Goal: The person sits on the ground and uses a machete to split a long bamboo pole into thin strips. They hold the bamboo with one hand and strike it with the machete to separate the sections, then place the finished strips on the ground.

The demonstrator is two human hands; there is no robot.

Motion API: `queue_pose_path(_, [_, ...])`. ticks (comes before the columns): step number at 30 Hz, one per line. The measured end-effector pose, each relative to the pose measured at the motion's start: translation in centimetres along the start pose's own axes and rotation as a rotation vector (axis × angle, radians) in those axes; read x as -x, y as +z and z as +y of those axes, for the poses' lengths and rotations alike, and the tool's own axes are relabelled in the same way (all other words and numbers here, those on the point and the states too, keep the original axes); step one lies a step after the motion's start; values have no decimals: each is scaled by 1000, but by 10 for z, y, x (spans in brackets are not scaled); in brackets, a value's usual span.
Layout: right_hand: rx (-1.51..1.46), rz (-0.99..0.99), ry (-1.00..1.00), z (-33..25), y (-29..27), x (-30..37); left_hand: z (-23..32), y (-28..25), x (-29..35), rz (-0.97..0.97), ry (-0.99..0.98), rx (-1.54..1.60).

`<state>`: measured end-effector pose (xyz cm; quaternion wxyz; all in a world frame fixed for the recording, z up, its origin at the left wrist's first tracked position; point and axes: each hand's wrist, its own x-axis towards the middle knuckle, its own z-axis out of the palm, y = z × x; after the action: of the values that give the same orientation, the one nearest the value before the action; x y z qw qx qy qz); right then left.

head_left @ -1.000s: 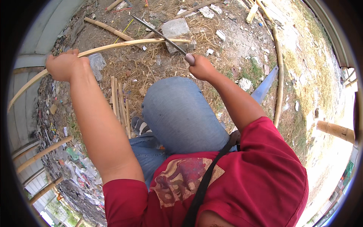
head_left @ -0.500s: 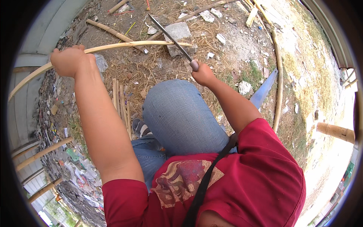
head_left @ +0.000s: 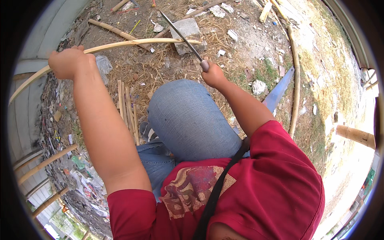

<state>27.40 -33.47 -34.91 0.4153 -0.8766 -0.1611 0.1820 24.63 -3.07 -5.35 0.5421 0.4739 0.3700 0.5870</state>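
My left hand (head_left: 72, 63) is closed around a long, pale bamboo strip (head_left: 128, 43), which runs on past my fist toward the left wall. The strip's other end lies over a grey concrete block (head_left: 187, 30) on the ground. In my right hand (head_left: 214, 75) is the handle of a long-bladed knife (head_left: 176, 30). Its dark blade slants up and left, crossing the strip near its end above the block. Whether the edge bites into the strip cannot be made out.
A handsaw (head_left: 279, 91) lies right of my knee, beside a long bamboo pole (head_left: 295, 76). Several cut bamboo pieces (head_left: 129, 106) lie left of the knee. Another pole (head_left: 116, 32) rests behind the strip. Shavings and litter cover the ground; a grey wall (head_left: 44, 36) stands at left.
My left hand has shifted slightly left, drawing the bamboo strip a little that way. The knife stays across the strip, a bit closer to its end.
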Motion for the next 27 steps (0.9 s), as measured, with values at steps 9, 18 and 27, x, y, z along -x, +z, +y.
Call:
queue_pose_path(9, [96, -73, -95, -69, -45, 5, 8, 9, 8, -1, 31, 25])
queue_pose_path(18, [26, 28, 136, 20, 5, -5, 6, 6, 6, 15, 25, 52])
queue_pose_path(27, [67, -112, -77, -82, -38, 8, 9, 8, 12, -9, 101, -37])
